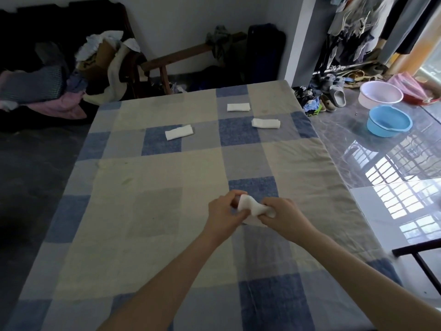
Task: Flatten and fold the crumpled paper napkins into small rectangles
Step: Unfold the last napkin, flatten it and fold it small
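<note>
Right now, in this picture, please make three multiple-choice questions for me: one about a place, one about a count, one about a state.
1. Where do the folded napkins lie?
A. on the far part of the checked cloth
B. in the blue basin
C. on the floor

2. How many folded napkins lie on the cloth?
A. one
B. three
C. five

3. What state is the napkin in the hands in?
A. flat on the cloth
B. torn in two
C. bent and held by both hands

Answers:
1 A: the folded napkins rest on the checked cloth, far from the person.
2 B: three white rectangles show.
3 C: left hand and right hand pinch the napkin.
</note>
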A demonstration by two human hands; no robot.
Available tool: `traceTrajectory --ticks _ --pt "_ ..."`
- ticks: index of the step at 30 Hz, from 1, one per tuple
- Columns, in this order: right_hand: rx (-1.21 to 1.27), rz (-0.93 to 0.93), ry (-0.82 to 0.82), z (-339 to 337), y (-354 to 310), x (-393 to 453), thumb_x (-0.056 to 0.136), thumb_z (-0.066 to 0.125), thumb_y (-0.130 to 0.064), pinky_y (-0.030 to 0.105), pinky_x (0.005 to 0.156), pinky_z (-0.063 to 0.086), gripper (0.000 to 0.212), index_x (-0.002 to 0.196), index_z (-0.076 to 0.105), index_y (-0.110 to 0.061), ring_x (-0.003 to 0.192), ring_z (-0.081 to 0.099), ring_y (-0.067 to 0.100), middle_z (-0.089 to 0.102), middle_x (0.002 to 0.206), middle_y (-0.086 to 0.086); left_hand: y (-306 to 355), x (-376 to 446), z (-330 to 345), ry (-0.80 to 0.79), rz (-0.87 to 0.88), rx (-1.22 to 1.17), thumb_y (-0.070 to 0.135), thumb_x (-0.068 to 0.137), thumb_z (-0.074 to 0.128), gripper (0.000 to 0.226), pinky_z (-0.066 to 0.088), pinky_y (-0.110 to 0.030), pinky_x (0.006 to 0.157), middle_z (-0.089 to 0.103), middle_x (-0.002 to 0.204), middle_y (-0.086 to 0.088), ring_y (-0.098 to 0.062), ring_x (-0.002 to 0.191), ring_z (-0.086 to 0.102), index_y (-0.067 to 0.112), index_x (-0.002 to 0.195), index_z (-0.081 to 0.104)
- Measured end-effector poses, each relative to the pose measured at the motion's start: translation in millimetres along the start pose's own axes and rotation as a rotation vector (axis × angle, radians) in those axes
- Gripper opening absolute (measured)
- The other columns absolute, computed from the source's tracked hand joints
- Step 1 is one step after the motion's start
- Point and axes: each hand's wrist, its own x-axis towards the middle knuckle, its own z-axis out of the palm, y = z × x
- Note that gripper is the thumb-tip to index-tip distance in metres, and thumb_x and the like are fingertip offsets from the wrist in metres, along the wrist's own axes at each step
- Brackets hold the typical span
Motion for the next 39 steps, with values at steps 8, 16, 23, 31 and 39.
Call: traceTrajectory --ticks 8,16,23,31,39 --pt "-0.014 -0.012 -0.004 -2 6 -1 0.077 0.067 -0.023 0.037 0.065 0.048 0.002 0.077 0.065 -0.022 0.066 0.057 0.013 0.062 0.07 -0.004 -9 4 -8 -0.059 0.186 0.237 0.038 0.078 0.062 0.012 0.038 -0.032 0.067 0.068 0.071 0.008 -0.014 0.069 0.058 0.03 0.076 0.07" --pt "-0.241 -0.235 0.225 26 30 -17 0.067 0.077 -0.017 0.032 0.068 0.044 0.02 0.082 0.065 -0.023 0.077 0.055 0.015 0.059 0.084 -0.007 -33 -15 -6 -0.032 0.482 0.514 0.025 0.074 0.066 0.019 0.037 -0.03 0.083 0.07 0.097 0.009 -0.013 0.091 0.054 0.03 0.091 0.075" --pt "-0.318 -0.342 -0.053 77 61 -77 0.052 0.08 -0.026 0.023 0.071 0.036 0.036 0.083 0.063 -0.028 0.08 0.052 0.012 0.06 0.086 -0.012 -75 -75 10 -0.387 0.455 0.62 0.031 0.073 0.057 0.02 0.037 -0.026 0.093 0.069 0.09 0.02 -0.007 0.08 0.059 0.035 0.084 0.073" --pt "-0.236 -0.245 -0.01 86 67 -91 0.061 0.081 -0.021 0.024 0.067 0.049 0.027 0.083 0.066 -0.027 0.086 0.046 0.006 0.06 0.092 -0.012 -74 -77 10 -0.338 0.392 0.591 0.029 0.067 0.056 0.016 0.031 -0.021 0.087 0.065 0.085 0.018 -0.009 0.081 0.053 0.031 0.079 0.066" --pt "-0.155 -0.045 0.001 84 62 -88 0.089 0.052 -0.044 0.023 0.068 0.04 0.022 0.074 0.052 -0.029 0.081 0.042 0.005 0.045 0.084 -0.014 -78 -77 16 -0.251 0.211 0.555 0.04 0.076 0.055 0.016 0.034 -0.024 0.077 0.065 0.082 0.012 -0.012 0.082 0.051 0.027 0.083 0.063"
